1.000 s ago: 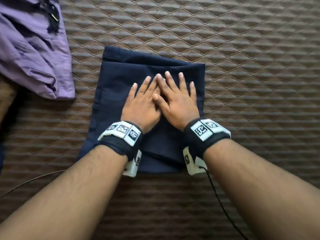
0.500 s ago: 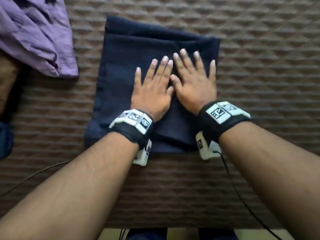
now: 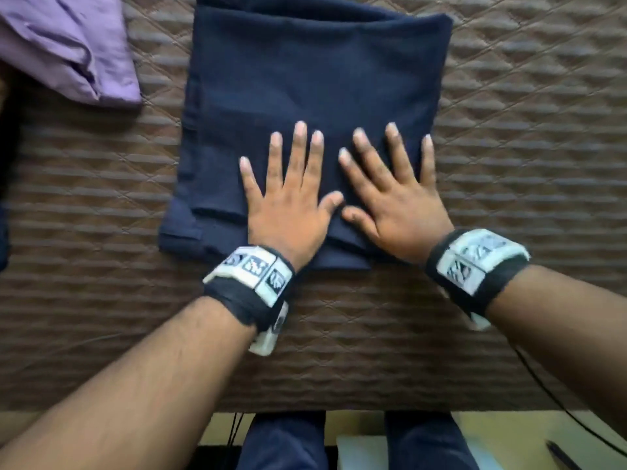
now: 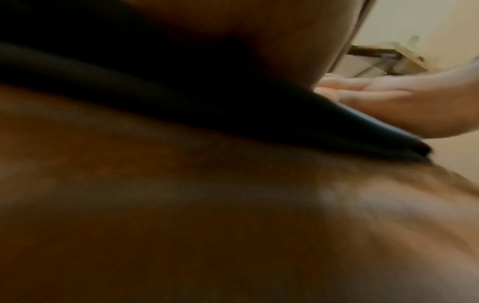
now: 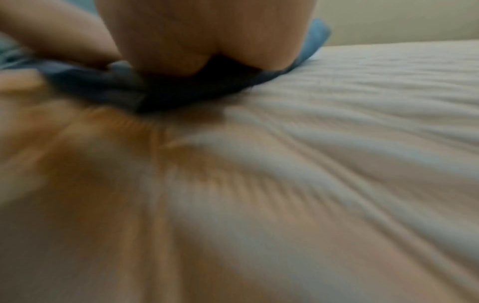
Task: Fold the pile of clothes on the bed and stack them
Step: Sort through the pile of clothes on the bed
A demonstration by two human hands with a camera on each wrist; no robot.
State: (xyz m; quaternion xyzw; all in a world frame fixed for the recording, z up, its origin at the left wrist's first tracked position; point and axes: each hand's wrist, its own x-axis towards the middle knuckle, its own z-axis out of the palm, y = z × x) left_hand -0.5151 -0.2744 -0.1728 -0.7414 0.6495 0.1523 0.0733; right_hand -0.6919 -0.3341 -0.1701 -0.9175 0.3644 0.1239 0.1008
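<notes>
While both palms lie flat, this is how things stand:

Navy garment: the folded navy garment (image 3: 315, 96) lies on the quilted brown bed cover (image 3: 526, 164), in the middle and reaching up to twelve o'clock of the head view; its layered edges show at seven o'clock of the cloth.

Left hand: the left hand (image 3: 288, 212) rests palm down on the near part of the garment, fingers (image 3: 300, 144) straight and spread, grasping nothing.

Right hand: the right hand (image 3: 397, 205) lies flat just beside the left, at three o'clock from it, fingers likewise released and splayed; the two thumbs nearly meet, and whether they touch I cannot tell.

Wrist views: from the left wrist the right hand (image 4: 388, 102) shows flat on the dark cloth (image 4: 337, 127); the right wrist view is blurred, with dark folds (image 5: 181, 90) under the palm.

Purple garment: a crumpled purple garment (image 3: 68, 45) lies at ten o'clock, apart from the navy one.

Wristbands: black bands with white marker blocks (image 3: 254, 269) sit on both wrists.
</notes>
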